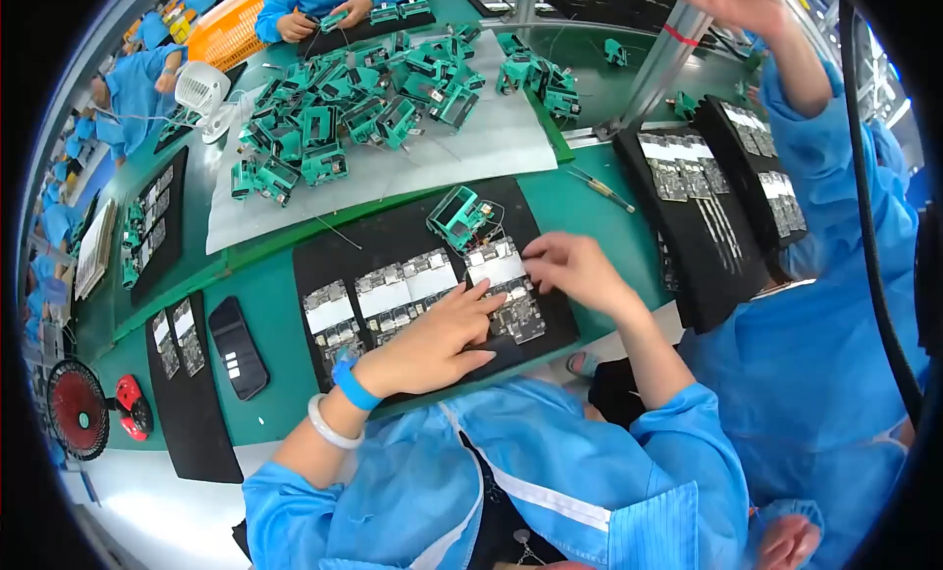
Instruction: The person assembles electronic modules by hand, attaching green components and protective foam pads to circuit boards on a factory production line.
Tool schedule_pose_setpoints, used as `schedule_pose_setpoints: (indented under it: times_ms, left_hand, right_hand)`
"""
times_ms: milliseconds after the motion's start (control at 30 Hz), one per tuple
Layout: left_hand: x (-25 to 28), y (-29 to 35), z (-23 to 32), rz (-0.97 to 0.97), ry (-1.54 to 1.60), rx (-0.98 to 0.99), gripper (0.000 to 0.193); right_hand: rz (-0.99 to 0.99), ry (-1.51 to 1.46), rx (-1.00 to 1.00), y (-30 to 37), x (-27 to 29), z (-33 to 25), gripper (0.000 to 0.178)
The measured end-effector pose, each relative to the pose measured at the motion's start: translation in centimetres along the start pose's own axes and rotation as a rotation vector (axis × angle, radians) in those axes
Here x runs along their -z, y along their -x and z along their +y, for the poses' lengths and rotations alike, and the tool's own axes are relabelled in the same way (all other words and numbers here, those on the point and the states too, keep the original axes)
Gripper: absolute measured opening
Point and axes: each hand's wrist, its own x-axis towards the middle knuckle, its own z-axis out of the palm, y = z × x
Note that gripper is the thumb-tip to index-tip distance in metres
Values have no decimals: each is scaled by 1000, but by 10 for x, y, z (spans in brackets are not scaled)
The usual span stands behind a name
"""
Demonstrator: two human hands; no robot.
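Observation:
A circuit board with a white strip across it lies at the right end of a black mat. My left hand rests over the mat, fingers stretched out, with the fingertips on this board. At the board's right edge is my right hand, its thumb and bent fingers closed on the edge. A green device with a dark window sits just above the board, and thin wires run between them. More circuit boards with white strips lie in a row to the left, partly covered by my left hand.
Many green devices are heaped on a white sheet beyond a green ledge. A screwdriver lies right of the mat. At left are a phone and a small fan. A co-worker's raised arm is close on the right.

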Motion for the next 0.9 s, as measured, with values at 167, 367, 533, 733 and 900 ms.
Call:
schedule_pose_setpoints:
  times_ms: [167, 367, 533, 733, 900]
  left_hand:
    - [-4, -9, 14, 34, -101, 5, 25]
    - [-26, -15, 24, -3, -260, 29, 19]
    - [-24, -13, 20, -21, -325, 8, 21]
    - [-20, -11, 15, -9, -282, -19, 20]
    - [-20, -10, 15, -10, -272, -25, 19]
  right_hand:
    - [305, -4, 399, -58, 19, -22, 48]
    - [-33, 149, 434, -115, 17, -36, 54]
    - [-162, 156, 286, -111, 21, -20, 57]
    - [-74, -71, 360, -90, 12, -22, 63]
    - [-133, 44, 487, -106, 12, -20, 71]
